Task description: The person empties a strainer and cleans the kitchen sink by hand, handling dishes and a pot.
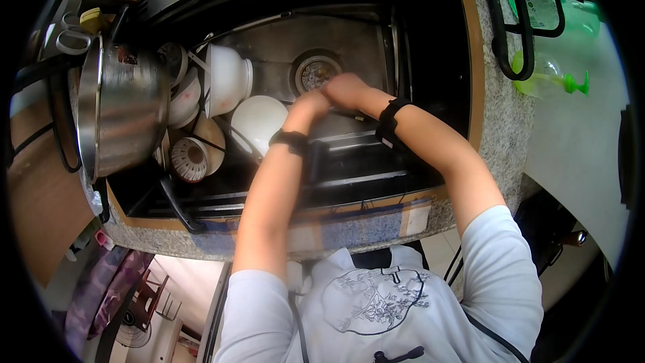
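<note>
Both my hands meet over the metal sink (274, 35), just below its round drain strainer (316, 73). My left hand (311, 103) is blurred and touches my right hand (346, 89), which looks curled. Whether either one holds something cannot be made out. Left of my hands lies a white plate or shallow bowl (259, 121). Behind it a large white bowl (224, 80) rests on its side. Further left are smaller bowls (185, 98) and a bowl with a striped pattern (189, 159). A big stainless steel pot (133, 111) stands tilted at the sink's left side.
A speckled stone counter (509, 121) surrounds the sink. On the right stand a green pump bottle (546, 75) and a black metal rack (526, 25). White-handled scissors (73, 40) are at the upper left. A blue and white cloth (347, 227) lies along the front edge.
</note>
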A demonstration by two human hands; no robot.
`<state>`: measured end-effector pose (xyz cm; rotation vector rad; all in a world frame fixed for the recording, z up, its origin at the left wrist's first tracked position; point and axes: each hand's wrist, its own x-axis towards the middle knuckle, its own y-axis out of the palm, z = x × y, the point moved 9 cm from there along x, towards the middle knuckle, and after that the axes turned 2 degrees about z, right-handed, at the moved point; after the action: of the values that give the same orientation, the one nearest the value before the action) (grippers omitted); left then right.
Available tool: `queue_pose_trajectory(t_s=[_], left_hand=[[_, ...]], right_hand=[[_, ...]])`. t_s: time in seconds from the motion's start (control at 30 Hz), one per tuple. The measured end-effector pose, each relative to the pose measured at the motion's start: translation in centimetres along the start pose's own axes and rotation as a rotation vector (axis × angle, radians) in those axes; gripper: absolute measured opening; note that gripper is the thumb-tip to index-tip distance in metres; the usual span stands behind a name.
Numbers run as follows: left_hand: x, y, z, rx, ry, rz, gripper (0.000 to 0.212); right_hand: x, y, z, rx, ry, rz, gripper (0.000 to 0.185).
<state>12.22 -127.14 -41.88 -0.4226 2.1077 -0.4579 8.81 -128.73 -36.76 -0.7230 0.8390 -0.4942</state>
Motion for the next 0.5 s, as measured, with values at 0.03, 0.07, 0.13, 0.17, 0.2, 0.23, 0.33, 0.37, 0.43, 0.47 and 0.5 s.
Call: queue_pose_trajectory(t_s=[0.03,0.07,0.13,0.17,0.2,0.23,0.33,0.37,0.43,0.47,0.5], left_hand=[[-0.3,-0.2,-0.5,-0.048,0.007,0.019,0.023],[-0.4,-0.2,-0.8,-0.093,0.014,0.036,0.023],[-0.2,0.0,-0.7,-0.156,0.037,0.019,0.023],[0.0,0.0,-0.7,-0.222,0.060,0.003,0.023],[0.3,0.2,-0.7,-0.219,0.062,0.007,0.023],[0.8,0.3,-0.7,-0.165,0.059,0.000,0.022],[3.6,3.1,6.4,-0.202,0.034,-0.190,0.022],[3.9,3.1,7.0,-0.239,0.044,-0.256,0.022],[2.7,0.3,3.5,-0.232,0.153,-0.375,0.023],[1.5,-1.7,0.9,-0.212,0.203,-0.398,0.023],[-0.2,-3.7,-1.1,-0.198,0.240,-0.431,0.024]], right_hand=[[-0.2,-0.3,0.1,0.021,-0.004,-0.006,0.014],[-0.3,-0.7,0.3,0.041,-0.010,-0.014,0.014],[-0.1,0.2,-0.4,0.060,-0.013,-0.025,0.014],[-0.1,0.1,-0.6,0.079,-0.015,-0.032,0.015],[-0.2,0.1,-0.8,0.082,-0.011,-0.034,0.015],[-0.4,0.1,-1.5,0.138,0.028,-0.039,0.015],[-0.3,-3.2,1.1,0.327,0.030,-0.110,0.015],[-0.6,-4.0,0.5,0.489,0.064,-0.185,0.015],[-0.7,-2.9,-3.4,0.652,0.130,-0.221,0.014],[-1.0,-2.4,-5.5,0.813,0.181,-0.258,0.014],[-1.2,-1.5,-6.0,1.100,0.264,-0.146,0.013]])
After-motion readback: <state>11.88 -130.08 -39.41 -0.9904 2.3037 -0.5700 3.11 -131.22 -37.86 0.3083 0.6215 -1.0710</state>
